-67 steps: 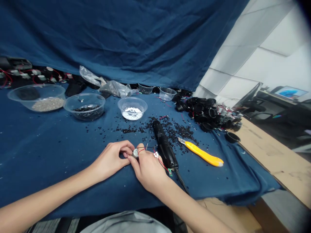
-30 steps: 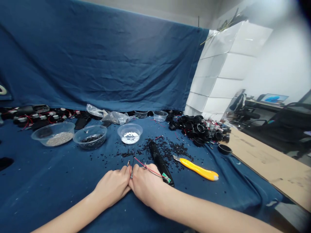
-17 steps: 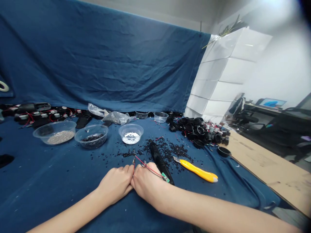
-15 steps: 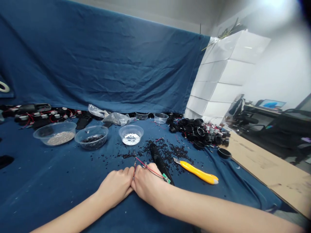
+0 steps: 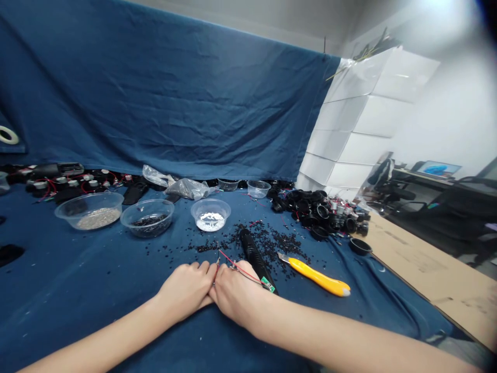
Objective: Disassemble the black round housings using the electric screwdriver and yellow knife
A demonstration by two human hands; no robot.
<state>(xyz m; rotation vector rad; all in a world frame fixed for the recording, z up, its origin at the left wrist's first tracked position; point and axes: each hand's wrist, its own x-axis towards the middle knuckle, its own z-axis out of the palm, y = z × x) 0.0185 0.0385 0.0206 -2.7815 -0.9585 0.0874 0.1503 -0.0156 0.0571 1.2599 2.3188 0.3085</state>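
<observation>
My left hand [image 5: 189, 287] and my right hand [image 5: 237, 292] are both closed, with their knuckles pressed together over the blue cloth. Thin red and black wires [image 5: 244, 271] come up between the fingers and loop back over my right hand. At the wires' end, a small green circuit board [image 5: 267, 284] rests near my right wrist. The fingertips are hidden, so what they pinch besides the wires does not show. Just beyond my right hand lies a black tapered casing [image 5: 254, 254]. A yellow utility knife [image 5: 319, 277] with its blade out lies to the right.
Small black pieces [image 5: 283, 243] are scattered ahead of my hands. Clear plastic bowls with metal bits [image 5: 62, 213], black parts [image 5: 126, 220] and white pieces [image 5: 193, 210] stand farther back. Black housings and motors [image 5: 322, 210] are heaped at right, near a cardboard sheet [image 5: 419, 269].
The whole view has shifted slightly. My hands stay pressed together on the wires, and the wire tip between them has tilted a little.
</observation>
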